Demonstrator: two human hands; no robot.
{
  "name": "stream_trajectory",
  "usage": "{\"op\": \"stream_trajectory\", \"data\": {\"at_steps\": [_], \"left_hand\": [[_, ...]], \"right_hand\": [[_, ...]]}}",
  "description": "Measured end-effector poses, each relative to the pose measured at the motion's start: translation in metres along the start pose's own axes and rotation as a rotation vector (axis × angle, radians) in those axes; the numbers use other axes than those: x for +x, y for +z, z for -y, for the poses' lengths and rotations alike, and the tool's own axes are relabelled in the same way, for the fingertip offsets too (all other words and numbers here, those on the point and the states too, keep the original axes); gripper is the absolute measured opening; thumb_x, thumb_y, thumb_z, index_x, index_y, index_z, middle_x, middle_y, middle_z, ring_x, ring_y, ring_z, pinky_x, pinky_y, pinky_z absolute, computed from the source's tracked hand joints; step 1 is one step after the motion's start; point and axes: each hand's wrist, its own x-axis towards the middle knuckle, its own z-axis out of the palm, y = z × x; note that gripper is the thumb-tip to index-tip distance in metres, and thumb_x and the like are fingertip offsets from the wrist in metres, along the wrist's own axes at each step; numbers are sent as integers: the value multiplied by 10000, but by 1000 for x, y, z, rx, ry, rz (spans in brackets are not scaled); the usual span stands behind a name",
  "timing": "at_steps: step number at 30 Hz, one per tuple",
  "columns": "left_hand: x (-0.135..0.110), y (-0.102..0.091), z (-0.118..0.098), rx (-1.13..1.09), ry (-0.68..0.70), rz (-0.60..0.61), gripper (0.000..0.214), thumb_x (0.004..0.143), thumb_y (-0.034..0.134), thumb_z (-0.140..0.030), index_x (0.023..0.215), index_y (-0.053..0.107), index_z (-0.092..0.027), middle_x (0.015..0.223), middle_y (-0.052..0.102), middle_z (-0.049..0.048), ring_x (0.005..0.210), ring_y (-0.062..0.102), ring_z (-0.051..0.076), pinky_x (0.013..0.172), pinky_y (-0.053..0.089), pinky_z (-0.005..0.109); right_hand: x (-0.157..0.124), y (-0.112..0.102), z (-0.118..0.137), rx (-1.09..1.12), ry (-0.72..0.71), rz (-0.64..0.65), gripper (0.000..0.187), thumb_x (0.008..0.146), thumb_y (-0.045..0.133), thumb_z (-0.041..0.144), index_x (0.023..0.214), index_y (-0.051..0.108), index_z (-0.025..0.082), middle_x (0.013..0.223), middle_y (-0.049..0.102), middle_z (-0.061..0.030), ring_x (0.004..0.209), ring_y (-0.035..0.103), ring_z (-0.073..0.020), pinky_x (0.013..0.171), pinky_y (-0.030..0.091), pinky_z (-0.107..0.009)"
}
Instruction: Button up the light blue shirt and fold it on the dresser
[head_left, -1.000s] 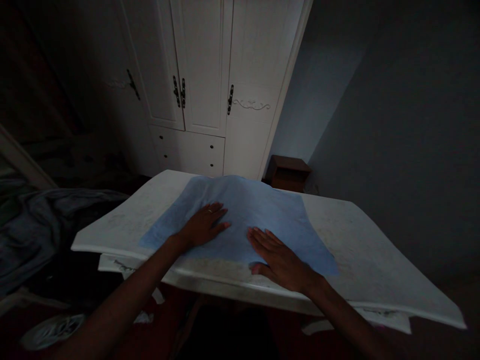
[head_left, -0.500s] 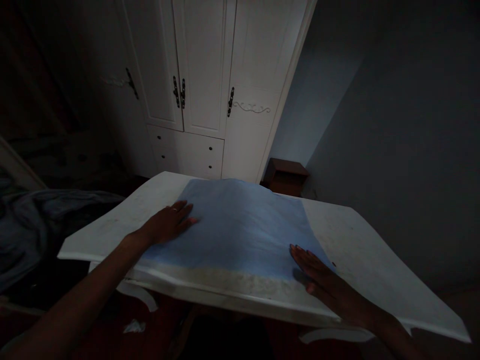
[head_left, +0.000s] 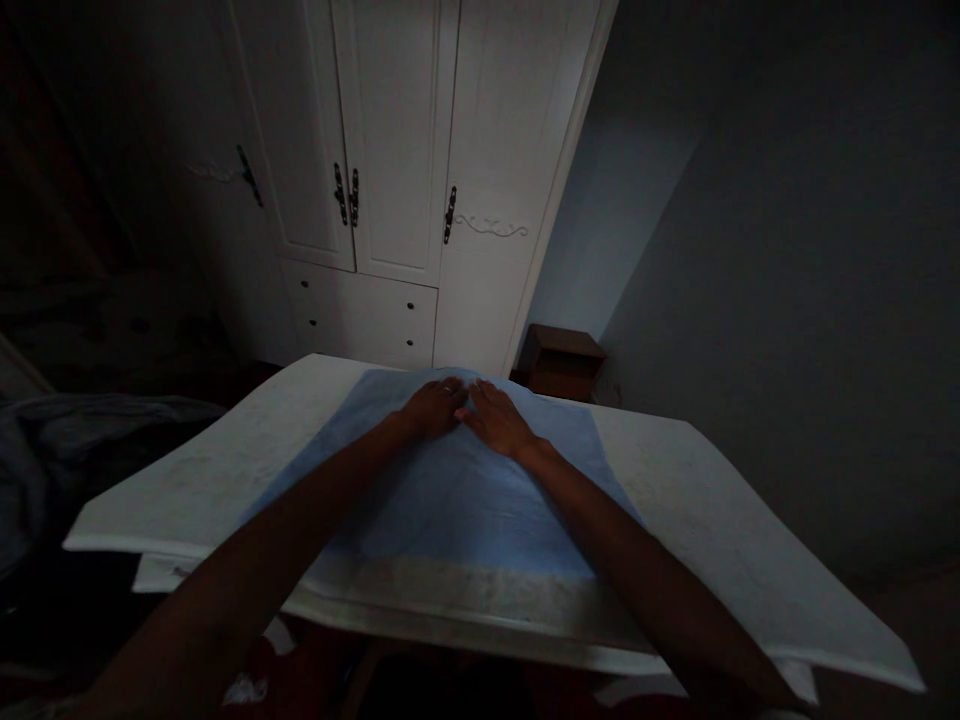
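A light blue cloth [head_left: 465, 500] lies spread flat over the middle of a white table top [head_left: 712, 520]. Both my arms reach across it to its far edge. My left hand [head_left: 433, 405] lies flat on the cloth near that edge, fingers stretched out, a ring on one finger. My right hand [head_left: 496, 418] lies flat right beside it, fingers stretched too, the fingertips of both hands almost touching. Neither hand holds anything.
A white wardrobe [head_left: 397, 200] with dark handles and drawers stands behind the table. A small brown stool or bedside cabinet [head_left: 561, 358] sits to its right by the grey wall. Dark bedding [head_left: 82, 440] lies at the left. White scraps [head_left: 244, 688] lie on the red floor.
My hands, first flat near the cloth's middle, slid apart to its left and right sides, then came together at the far edge. The view shifted slightly.
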Motion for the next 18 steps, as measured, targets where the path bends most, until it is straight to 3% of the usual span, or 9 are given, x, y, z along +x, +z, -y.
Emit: {"op": "stream_trajectory", "data": {"at_steps": [4,10,14,18], "left_hand": [[4,18,11,-48,2,20,588,993,240,-450,1437,416,-107,1532,358,189,1436,306,272,1157,233,423],[-5,23,33,-139,-167,39,816,919,177,-693,1517,285,-148,1595,207,168,1474,192,307,1160,199,439],[-15,19,60,-145,-212,94,829,919,146,-688,1507,301,-125,1557,302,185,1447,279,292,1155,208,441],[-35,17,89,-104,-263,57,781,933,179,-635,1462,391,-101,1532,349,198,1427,320,302,1143,234,451]], "right_hand": [[3,19,-29,-17,49,120,868,946,81,682,1500,310,55,1580,246,-196,1478,189,-290,1192,148,-473],[-22,13,-83,-10,104,194,881,924,42,711,1533,258,112,1613,168,-120,1497,109,-228,1212,78,-430],[-34,5,-105,-73,160,211,881,919,30,714,1538,252,126,1610,191,-108,1495,118,-214,1216,67,-389],[-44,1,-117,-139,215,173,828,943,50,679,1526,288,141,1601,224,-113,1492,138,-234,1211,63,-431]]}}
